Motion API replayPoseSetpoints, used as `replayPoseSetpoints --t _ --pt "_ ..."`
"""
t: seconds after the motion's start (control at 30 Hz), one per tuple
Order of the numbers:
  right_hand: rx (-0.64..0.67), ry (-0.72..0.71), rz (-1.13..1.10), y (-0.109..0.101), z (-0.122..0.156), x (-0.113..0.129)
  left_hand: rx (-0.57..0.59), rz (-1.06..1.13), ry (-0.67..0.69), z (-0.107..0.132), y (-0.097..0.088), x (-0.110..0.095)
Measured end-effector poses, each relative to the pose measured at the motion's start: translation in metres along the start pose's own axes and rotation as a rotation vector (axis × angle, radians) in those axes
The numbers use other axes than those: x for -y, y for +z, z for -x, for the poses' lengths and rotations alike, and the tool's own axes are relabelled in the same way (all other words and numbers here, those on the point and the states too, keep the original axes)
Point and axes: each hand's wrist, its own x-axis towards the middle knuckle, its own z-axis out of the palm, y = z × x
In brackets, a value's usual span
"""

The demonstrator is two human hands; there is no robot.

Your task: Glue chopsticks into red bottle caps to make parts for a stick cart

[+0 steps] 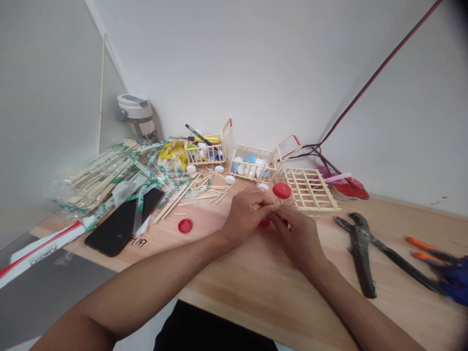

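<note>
My left hand [245, 213] and my right hand [298, 229] meet over the table, fingers closed in pinches around a small piece with red bottle caps. One red bottle cap [282, 190] shows above the fingertips, with a pale thin part below it. Another red cap [264, 223] is partly covered between the hands. How the caps join is hidden by my fingers. To the left, a loose red cap [185, 225] lies hollow side up. Just beyond my right hand rests a wooden stick lattice [310, 189].
Two small stick carts [205, 155] with white cap wheels stand at the back, filled with bottle caps. Wrapped chopsticks [106, 170], cut sticks [204, 190] and a phone [124, 222] cover the left. Black-handled pliers [361, 256] and orange-handled pliers [427, 251] lie right.
</note>
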Motion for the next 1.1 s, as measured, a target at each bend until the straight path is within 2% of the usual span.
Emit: replayPoseSetpoints --t 0.63,0.73,0.83,0.97,1.03,1.1 --pt "-0.001 0.027 0.000 -0.002 -0.001 0.006 0.033 -0.018 -0.051 0.001 -0.005 -0.004" --pt "0.006 0.034 -0.015 -0.003 -0.001 0.007 -0.003 -0.003 -0.027 0.001 -0.008 -0.006" --pt "0.022 0.039 -0.022 -0.004 -0.001 0.008 -0.093 -0.027 -0.002 0.000 -0.018 -0.008" --pt "0.024 0.054 -0.024 -0.004 -0.001 0.008 -0.208 -0.133 -0.045 -0.004 -0.034 -0.008" --pt "0.024 0.050 -0.023 -0.004 -0.001 0.007 -0.176 -0.171 -0.091 -0.007 -0.040 -0.006" --pt "0.023 0.045 -0.021 -0.003 -0.001 0.007 -0.078 -0.209 -0.123 -0.010 -0.041 -0.001"
